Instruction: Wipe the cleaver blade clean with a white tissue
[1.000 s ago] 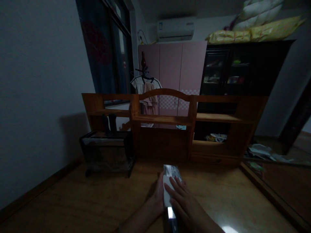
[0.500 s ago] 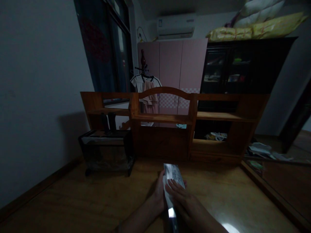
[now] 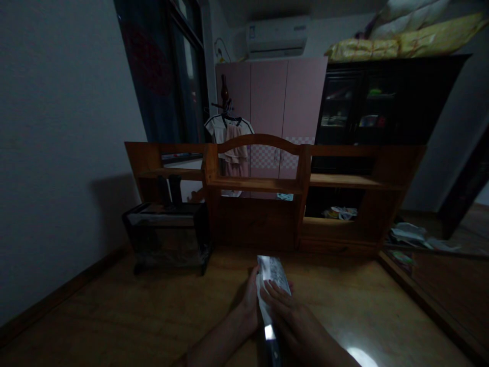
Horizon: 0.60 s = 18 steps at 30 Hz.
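A kitchen cleaver (image 3: 272, 267) with a broad shiny blade points away from me, low in the middle of the head view. Its dark riveted handle (image 3: 273, 351) runs toward my body. My left hand (image 3: 250, 304) cradles the blade from underneath and from the left, its fingertips just showing past the right edge. Against the blade lies a white cloth or tissue (image 3: 262, 302), partly covered by my right hand (image 3: 287, 310). The right hand's fingers are together, pressing it onto the blade's upper face.
Beneath my hands is a wooden surface (image 3: 183, 311). A black-framed knife stand or box (image 3: 166, 237) stands on the left, with dark upright handles on top. A wooden shelf unit (image 3: 255, 183) spans the back. A raised wooden edge (image 3: 424, 306) runs along the right.
Both hands and the cleaver stay almost in the same place. The camera view has shifted very slightly.
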Each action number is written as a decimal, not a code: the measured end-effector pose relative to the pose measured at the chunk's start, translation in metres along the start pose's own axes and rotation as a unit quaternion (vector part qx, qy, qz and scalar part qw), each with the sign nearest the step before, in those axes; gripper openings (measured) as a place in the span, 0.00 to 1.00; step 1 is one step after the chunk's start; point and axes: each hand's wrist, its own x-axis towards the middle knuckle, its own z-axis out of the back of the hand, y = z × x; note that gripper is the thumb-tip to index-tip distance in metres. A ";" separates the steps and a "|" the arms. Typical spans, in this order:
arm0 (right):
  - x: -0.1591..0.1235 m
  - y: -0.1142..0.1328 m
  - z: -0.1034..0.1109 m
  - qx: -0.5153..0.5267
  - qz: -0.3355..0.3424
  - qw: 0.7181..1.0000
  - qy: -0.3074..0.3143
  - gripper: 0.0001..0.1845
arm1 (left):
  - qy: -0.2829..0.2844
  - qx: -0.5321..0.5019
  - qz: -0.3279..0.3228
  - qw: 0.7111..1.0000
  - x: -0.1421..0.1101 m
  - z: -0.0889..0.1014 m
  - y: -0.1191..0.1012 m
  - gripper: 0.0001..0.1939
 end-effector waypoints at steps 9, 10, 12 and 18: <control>0.001 0.000 -0.001 0.000 -0.003 1.000 -0.001 0.28 | -0.019 -0.009 0.003 1.000 0.002 0.000 0.000 0.39; 0.001 -0.001 -0.002 0.000 -0.002 1.000 -0.002 0.28 | -0.022 -0.010 0.000 1.000 0.001 -0.002 0.000 0.39; 0.002 -0.002 -0.003 0.000 -0.002 1.000 -0.005 0.28 | -0.028 -0.013 -0.003 1.000 -0.001 -0.004 0.000 0.39; 0.001 -0.006 -0.006 -0.002 -0.009 1.000 -0.021 0.27 | -0.036 -0.007 -0.009 0.999 -0.005 -0.011 0.000 0.35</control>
